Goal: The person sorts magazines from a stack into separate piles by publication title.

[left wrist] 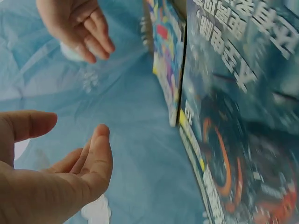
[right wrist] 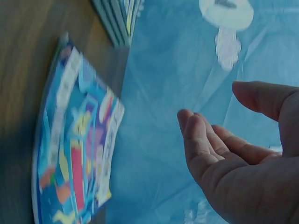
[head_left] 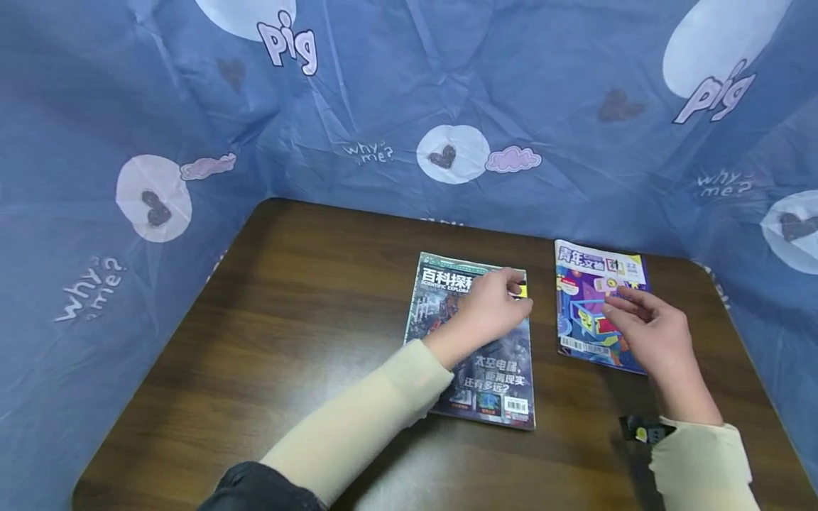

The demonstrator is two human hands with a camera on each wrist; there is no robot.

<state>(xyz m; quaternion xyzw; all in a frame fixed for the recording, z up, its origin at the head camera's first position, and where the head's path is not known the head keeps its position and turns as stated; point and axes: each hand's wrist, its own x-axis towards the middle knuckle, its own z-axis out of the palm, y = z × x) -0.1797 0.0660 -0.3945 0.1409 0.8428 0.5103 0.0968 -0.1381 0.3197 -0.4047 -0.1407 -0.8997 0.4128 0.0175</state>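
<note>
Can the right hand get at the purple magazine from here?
Likely yes: the right hand hovers above the purple magazine, holding nothing, and nothing shows between them; the left hand is off over the dark magazine.

Toward seven o'clock in the head view, a plain cream fabric sleeve (head_left: 358, 419) meets gathered black cloth (head_left: 262, 490) below the bare left hand (head_left: 492, 304). At four o'clock, a matching cream right sleeve (head_left: 699, 465) carries a small black yellow-marked attachment (head_left: 644, 431) at its ten o'clock edge.
</note>
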